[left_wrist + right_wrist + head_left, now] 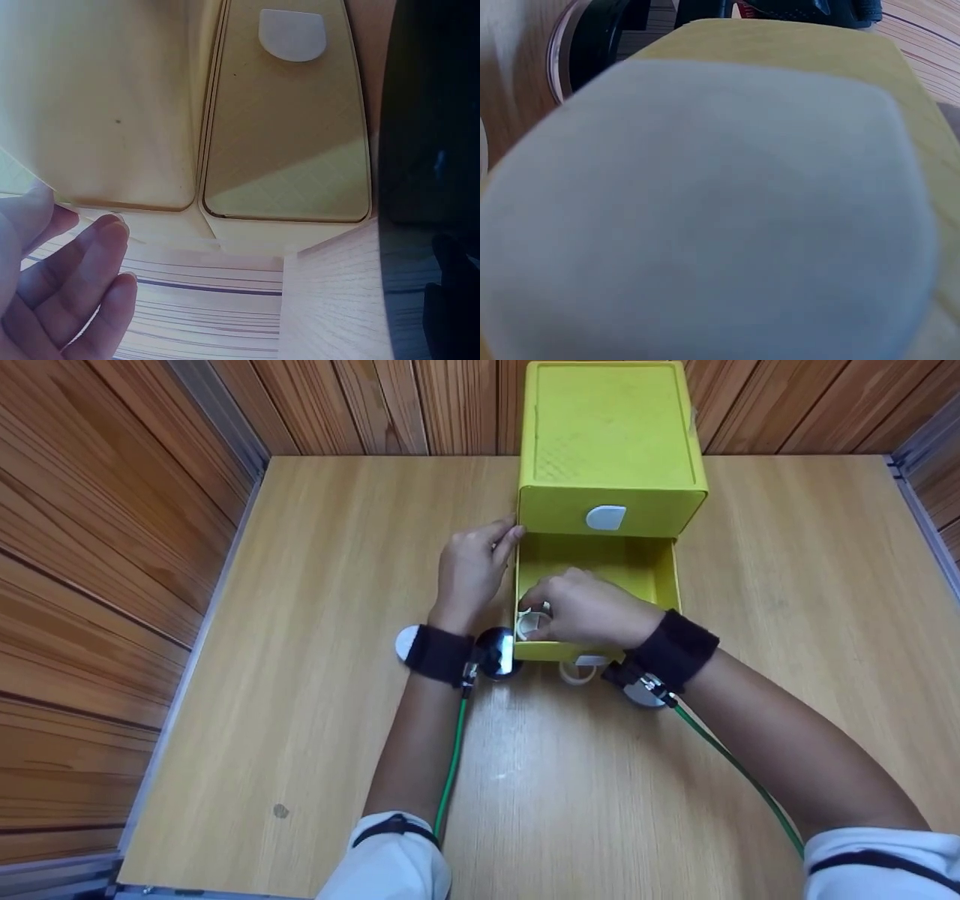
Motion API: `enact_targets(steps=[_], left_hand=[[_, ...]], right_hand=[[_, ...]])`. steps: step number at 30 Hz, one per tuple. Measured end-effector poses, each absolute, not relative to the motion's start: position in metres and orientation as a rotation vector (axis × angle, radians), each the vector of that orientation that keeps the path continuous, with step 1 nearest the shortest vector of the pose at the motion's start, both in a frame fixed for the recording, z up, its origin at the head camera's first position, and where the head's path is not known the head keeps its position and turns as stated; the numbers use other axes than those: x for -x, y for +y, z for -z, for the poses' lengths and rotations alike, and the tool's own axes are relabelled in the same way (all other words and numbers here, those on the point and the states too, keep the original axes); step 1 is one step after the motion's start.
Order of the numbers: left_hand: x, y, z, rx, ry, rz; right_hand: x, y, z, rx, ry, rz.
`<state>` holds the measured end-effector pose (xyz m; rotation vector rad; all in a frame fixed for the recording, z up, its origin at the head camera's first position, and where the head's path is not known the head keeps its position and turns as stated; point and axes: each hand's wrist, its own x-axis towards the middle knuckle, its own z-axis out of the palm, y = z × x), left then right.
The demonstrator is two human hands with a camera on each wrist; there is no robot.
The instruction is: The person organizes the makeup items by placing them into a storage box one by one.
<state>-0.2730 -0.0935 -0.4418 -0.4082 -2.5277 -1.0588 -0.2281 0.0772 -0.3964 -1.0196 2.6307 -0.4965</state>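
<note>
A yellow drawer box point(615, 427) stands at the back of the table, its lower drawer point(652, 562) pulled out. My right hand point(596, 607) reaches into the drawer's front left corner and pinches a white ring point(527, 626) there. The fingers partly cover the ring. My left hand point(472, 566) is at the box's left side, fingertips at its edge beside the drawer. In the left wrist view, its fingers point(97, 262) are extended, slightly bent, along the yellow edge. The drawer's white pull tab point(705, 210) fills most of the right wrist view.
Another white ring point(577, 673) lies on the table just in front of the drawer, partly hidden by it. The closed upper drawer carries a white tab point(606, 517). Green cables point(739, 765) run from both wrist cameras. Wooden walls point(112, 547) border the table.
</note>
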Motion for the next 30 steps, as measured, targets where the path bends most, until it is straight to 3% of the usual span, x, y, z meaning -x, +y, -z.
enact_targets(steps=[19,25,30], left_hand=[[0.275,-0.101,0.452,0.369,-2.567,1.057],[0.276,-0.098,0.451,0.365,-2.573,1.107],[0.277,-0.098,0.45,0.403,-2.531,1.084]], right_hand=[[0.232,0.079,0.401,1.025,2.539,0.586],[0.211,0.104,0.382,1.102,2.725,0.66],[0.179,0.122,0.38,1.367,2.97,0.822]])
